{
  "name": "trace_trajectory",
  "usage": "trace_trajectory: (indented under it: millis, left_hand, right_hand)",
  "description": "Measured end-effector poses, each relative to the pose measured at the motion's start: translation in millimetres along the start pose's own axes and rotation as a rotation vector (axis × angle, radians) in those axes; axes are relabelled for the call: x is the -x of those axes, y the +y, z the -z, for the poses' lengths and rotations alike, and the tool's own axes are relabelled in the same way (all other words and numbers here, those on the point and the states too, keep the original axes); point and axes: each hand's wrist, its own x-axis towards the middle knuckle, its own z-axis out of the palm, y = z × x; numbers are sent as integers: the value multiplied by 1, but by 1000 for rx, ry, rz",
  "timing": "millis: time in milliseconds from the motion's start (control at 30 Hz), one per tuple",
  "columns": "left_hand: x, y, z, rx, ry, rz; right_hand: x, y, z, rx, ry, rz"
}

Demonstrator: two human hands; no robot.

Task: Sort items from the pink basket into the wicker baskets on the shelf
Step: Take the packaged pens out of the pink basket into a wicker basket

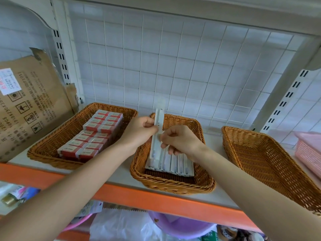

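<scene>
White slim packet (pixel 159 119) is pinched in both hands, left hand (pixel 139 131) higher, right hand (pixel 180 140) lower, just above the middle wicker basket (pixel 173 186). Long side runs near-to-far, same as the packets (pixel 175 164) lying in there, so just lower it flat imo.

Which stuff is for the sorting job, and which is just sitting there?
For the job:
long white packet, held by the left hand and right hand
middle wicker basket
left wicker basket with red boxes
right wicker basket
pink basket

Just lying about:
cardboard box
purple basin
plastic bag
</scene>
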Motion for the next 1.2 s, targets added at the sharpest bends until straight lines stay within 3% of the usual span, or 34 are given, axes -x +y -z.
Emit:
trace_trajectory:
  millis: [200, 367, 500, 933, 1200]
  left_hand:
    - [-3, -5, -13, -126, -15, -50]
    - [6, -11, 3, -698, -99, -264]
    - [12, -24, 9, -1085, -198, -203]
    - [12, -29, 6, -1143, -210, -184]
    - [13, -29, 6, -1151, -209, -196]
  right_hand:
    - [-7, 10, 2, -107, 96, -117]
    - [-17, 16, 11, -88, 133, -206]
    - [-22, 23, 12, -40, 109, -301]
    - [-43, 34, -12, 62, 51, -398]
    - [-45, 41, -17, 256, 59, -355]
